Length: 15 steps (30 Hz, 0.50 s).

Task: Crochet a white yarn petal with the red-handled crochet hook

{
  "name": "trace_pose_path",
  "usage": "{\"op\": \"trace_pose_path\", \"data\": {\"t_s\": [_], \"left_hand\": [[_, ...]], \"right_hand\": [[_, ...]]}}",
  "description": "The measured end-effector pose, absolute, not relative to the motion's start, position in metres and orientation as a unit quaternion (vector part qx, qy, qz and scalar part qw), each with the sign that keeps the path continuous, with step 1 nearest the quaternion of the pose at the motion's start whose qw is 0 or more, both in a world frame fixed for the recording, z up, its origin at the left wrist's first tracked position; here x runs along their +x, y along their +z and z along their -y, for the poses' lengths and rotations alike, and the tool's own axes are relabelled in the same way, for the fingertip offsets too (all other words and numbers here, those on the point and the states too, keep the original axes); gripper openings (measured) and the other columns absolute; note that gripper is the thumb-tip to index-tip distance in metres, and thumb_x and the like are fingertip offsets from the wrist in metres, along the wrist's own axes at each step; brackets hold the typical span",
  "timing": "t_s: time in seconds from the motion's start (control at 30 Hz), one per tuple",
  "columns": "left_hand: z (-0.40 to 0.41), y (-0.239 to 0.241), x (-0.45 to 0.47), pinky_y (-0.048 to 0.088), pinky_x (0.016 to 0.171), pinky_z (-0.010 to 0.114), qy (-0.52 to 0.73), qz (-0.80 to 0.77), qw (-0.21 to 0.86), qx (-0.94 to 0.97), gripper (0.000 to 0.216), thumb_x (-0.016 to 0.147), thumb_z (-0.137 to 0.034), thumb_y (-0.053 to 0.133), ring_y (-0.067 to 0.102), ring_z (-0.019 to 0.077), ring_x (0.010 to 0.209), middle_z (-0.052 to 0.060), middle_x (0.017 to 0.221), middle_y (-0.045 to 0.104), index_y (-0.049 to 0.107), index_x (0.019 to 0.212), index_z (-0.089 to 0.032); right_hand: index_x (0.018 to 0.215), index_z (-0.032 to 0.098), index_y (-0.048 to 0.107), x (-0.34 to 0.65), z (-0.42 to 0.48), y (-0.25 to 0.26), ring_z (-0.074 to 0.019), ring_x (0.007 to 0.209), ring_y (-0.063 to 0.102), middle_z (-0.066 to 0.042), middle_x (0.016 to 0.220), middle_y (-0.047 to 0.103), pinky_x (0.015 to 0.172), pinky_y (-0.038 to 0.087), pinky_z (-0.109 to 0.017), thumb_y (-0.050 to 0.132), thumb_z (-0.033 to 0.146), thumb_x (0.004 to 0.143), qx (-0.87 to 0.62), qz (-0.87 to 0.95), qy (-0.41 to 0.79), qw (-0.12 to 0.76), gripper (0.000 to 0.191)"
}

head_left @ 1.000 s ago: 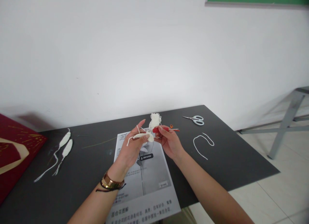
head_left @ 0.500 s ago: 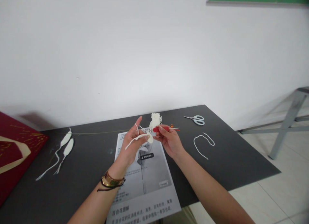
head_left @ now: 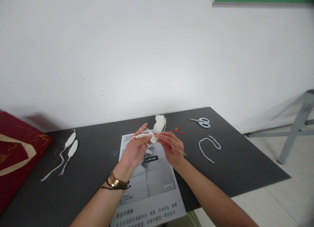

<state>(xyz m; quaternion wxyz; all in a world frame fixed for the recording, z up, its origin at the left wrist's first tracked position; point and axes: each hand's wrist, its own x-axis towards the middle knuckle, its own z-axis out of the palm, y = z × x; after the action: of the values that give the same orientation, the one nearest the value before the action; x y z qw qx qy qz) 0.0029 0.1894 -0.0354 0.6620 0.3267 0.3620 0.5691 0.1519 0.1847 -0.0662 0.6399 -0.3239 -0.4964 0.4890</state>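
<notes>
Between the thumb and fingers of my left hand is a small white crochet piece, with yarn running over the raised index finger. My right hand grips a crochet hook with a red handle; its thin metal end sticks out toward the lower right. The hook's other end meets the crochet piece, though my fingers hide the tip. Just beyond my hands lies a loose bundle of white yarn. Below them is a printed pattern sheet with a picture and Chinese text.
Two finished white crochet petals with yarn tails lie at the left, near a red bag. Scissors, an orange needle, an orange stitch marker and a cut yarn strand lie on the right of the black table.
My right hand has turned, so the hook now slants down to the right instead of lying nearly level. The left index finger has lowered slightly. The view has shifted a little.
</notes>
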Motion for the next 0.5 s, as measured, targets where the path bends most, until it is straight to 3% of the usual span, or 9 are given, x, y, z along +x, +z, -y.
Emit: {"op": "trace_pose_path", "data": {"t_s": [0.17,0.5], "left_hand": [[-0.187,-0.026,0.001,0.047,0.065,0.021,0.556,-0.334,0.685,0.331,0.069,0.067,-0.008,0.076,0.059,0.0087,0.063,-0.003,0.071,0.066,0.052,0.132,-0.015],[-0.180,-0.015,-0.005,0.043,0.063,0.022,0.493,-0.364,0.698,0.371,0.067,0.066,-0.006,0.079,0.057,0.0096,0.064,-0.002,0.073,0.062,0.057,0.129,-0.016]], "right_hand": [[0.083,0.025,0.072,0.155,-0.197,-0.059,-0.0130,0.063,0.062,0.001,0.075,0.070,0.061,0.059,-0.028,0.070,0.038,0.078,-0.290,0.392,0.597,0.636,0.013],[0.070,0.020,0.066,0.167,-0.201,-0.052,-0.0101,0.050,0.049,0.003,0.063,0.065,0.046,0.058,-0.025,0.077,0.041,0.070,-0.245,0.318,0.683,0.611,0.024]]}}
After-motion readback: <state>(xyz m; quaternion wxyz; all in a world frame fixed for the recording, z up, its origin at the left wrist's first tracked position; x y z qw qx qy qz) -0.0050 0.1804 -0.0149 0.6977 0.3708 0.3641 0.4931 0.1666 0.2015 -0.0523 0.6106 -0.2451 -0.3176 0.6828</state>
